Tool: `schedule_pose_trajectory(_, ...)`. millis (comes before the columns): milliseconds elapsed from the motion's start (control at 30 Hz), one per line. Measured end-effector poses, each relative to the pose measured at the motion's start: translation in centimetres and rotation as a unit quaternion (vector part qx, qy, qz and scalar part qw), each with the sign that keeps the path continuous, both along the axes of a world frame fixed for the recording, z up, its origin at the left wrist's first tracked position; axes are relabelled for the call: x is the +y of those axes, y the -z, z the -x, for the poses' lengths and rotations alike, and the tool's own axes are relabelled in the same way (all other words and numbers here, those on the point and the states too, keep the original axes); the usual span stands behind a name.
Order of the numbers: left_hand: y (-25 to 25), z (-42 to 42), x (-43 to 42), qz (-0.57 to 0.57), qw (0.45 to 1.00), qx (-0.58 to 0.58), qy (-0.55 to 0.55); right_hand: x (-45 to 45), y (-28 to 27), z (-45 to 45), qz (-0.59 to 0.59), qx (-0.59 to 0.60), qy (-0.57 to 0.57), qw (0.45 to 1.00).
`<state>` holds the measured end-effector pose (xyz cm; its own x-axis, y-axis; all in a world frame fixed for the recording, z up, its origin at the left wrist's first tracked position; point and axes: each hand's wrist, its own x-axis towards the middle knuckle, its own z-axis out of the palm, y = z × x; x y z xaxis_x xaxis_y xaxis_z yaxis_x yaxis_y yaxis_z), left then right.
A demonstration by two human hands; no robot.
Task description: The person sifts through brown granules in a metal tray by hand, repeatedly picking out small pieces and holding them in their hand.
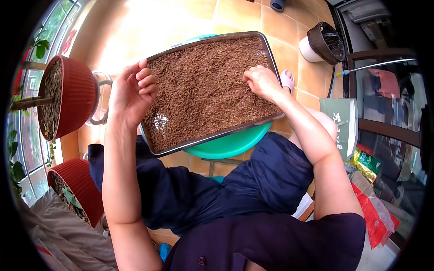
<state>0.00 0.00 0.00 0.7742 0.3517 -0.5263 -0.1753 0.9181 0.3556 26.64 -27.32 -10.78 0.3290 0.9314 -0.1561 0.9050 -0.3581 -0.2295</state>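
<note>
A shallow dark-rimmed tray full of brown crumbly soil rests on a round green support in front of my knees. My left hand is raised over the tray's left edge, palm turned inward and fingers curled; whatever may lie in them is hidden. Down at the right part of the soil, my right hand has its fingertips drawn together, touching or just above the surface. What those fingers pinch, if anything, is too small to see. A small white patch shows at the soil's lower left.
Two red ribbed pots, one upper and one lower, stand at the left by the window. On the right are a lined waste bin, a grey-green box, a green-gold packet and a red plastic bag.
</note>
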Motion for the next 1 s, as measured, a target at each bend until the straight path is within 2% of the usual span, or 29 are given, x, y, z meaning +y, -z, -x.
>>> schedule_pose_trajectory(200,1.3,-0.6,-2.3,0.041,0.999,0.006,0.026,-2.4,1.4,2.8,0.051,0.137,-0.012,0.989)
schedule_pose_trajectory(300,1.6,-0.8,-2.1,0.047,0.998,0.007,0.029,-2.6,3.2,4.1,-0.024,0.115,-0.052,0.992)
schedule_pose_trajectory(400,1.4,-0.6,-1.8,0.043,0.999,-0.002,0.027,-2.3,3.9,4.6,-0.049,0.055,-0.105,0.992)
schedule_pose_trajectory(500,1.2,-0.4,-1.4,0.035,0.999,0.002,0.029,-2.0,5.2,5.1,-0.041,0.02,-0.082,0.996)
schedule_pose_trajectory(600,1.0,-0.2,-1.1,0.031,0.999,0.008,0.025,-1.1,4.1,4.8,0.066,0.125,0.011,0.99)
schedule_pose_trajectory(667,0.8,-0.2,-0.9,0.027,0.999,0.01,0.021,-0.3,3.3,4.3,0.147,0.174,0.079,0.971)
schedule_pose_trajectory(767,0.8,-0.2,-1.0,0.024,0.999,0.011,0.02,-0.3,2.0,3.4,0.15,0.234,0.152,0.949)
schedule_pose_trajectory(900,1.0,-0.3,-1.4,0.015,0.999,0.016,0.035,-0.8,2.5,2.2,0.138,0.487,0.225,0.833)
schedule_pose_trajectory(1000,1.3,-0.7,-2.3,0.007,0.998,0.029,0.061,-0.8,0.6,2.9,0.099,0.579,0.261,0.767)
